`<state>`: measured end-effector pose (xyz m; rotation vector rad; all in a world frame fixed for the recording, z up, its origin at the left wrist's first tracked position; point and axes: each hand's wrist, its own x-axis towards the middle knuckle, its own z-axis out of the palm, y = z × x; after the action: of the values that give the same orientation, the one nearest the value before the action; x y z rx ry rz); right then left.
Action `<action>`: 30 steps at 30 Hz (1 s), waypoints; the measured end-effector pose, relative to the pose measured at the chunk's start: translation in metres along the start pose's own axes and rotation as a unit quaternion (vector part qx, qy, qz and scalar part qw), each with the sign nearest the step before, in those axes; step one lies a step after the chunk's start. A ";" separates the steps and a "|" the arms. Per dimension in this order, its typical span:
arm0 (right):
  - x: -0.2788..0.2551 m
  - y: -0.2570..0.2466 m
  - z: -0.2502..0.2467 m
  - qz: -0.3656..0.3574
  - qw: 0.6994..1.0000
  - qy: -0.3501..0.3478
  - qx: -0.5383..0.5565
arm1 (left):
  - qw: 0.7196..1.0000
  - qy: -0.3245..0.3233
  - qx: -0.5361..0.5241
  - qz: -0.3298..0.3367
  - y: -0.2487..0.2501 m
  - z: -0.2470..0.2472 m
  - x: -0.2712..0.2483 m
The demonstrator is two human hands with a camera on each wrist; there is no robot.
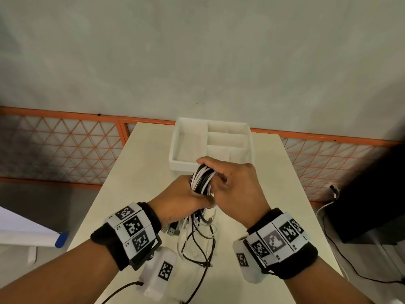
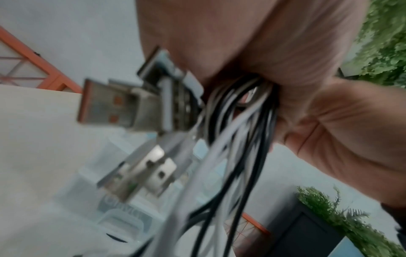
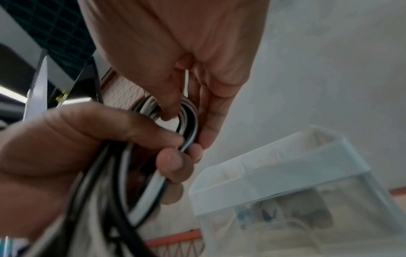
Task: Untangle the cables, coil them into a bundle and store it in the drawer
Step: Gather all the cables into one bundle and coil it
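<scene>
A bundle of black and white cables (image 1: pixel 202 179) is held above the table between both hands. My left hand (image 1: pixel 182 195) grips the folded bundle in its fist, and the loose ends (image 1: pixel 197 238) hang down to the table. My right hand (image 1: pixel 228 178) curls over the top loop and pinches it with thumb and fingers (image 3: pixel 175 97). In the left wrist view the cables (image 2: pixel 237 125) come out of the fist beside several USB plugs (image 2: pixel 123 104). The white drawer tray (image 1: pixel 175 148) with dividers sits just beyond the hands.
The beige table (image 1: pixel 135 172) is narrow, with a drop on both sides. An orange lattice fence (image 1: pixel 65 145) runs behind it. A dark box (image 1: pixel 372 205) with a cable stands at the right. White wrist-camera housings (image 1: pixel 160 273) hang under both forearms.
</scene>
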<state>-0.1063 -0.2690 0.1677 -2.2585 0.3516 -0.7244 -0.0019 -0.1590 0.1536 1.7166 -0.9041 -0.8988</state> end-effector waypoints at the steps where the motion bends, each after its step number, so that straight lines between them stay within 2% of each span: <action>1: 0.002 -0.001 0.001 0.024 0.999 0.005 0.027 | 1.000 0.024 0.003 0.006 0.000 0.000 0.001; 3: 0.004 0.001 0.002 0.084 0.989 -0.017 0.117 | 0.996 0.086 -0.013 0.014 0.001 0.000 0.002; 5: 0.002 0.003 0.004 0.146 0.967 -0.095 0.188 | 0.987 0.143 -0.074 0.002 0.003 -0.005 0.006; 8: -0.012 -0.002 0.017 0.176 0.952 -0.216 0.128 | 0.977 0.175 -0.117 0.018 0.012 -0.013 0.010; 10: -0.023 -0.001 0.036 0.175 0.961 -0.205 0.055 | 0.976 0.189 -0.104 0.038 0.016 -0.014 0.012; 12: -0.029 0.005 0.054 0.195 0.969 -0.149 0.001 | 0.972 0.215 -0.080 0.054 0.016 -0.013 0.012; 15: -0.031 0.025 0.066 0.201 0.972 -0.121 -0.027 | 0.964 0.244 -0.080 0.075 0.017 -0.018 0.009; 19: -0.037 0.054 0.053 0.214 0.964 -0.131 -0.086 | 0.960 0.248 -0.107 0.076 0.019 -0.038 0.005; 24: -0.032 0.089 0.036 0.228 0.960 -0.072 -0.147 | 0.956 0.231 -0.167 0.066 0.016 -0.043 0.000; 27: -0.029 0.093 0.029 0.216 0.961 -0.095 -0.141 | 0.948 0.238 -0.202 0.064 0.022 -0.043 -0.001; 30: -0.037 0.092 0.027 0.234 0.945 -0.164 -0.161 | 0.941 0.244 -0.222 0.071 0.030 -0.049 -0.003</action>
<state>-0.1234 -0.3021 0.0717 -2.4052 0.8546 -0.0407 0.0347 -0.1448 0.1954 1.3664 -0.4408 -0.4912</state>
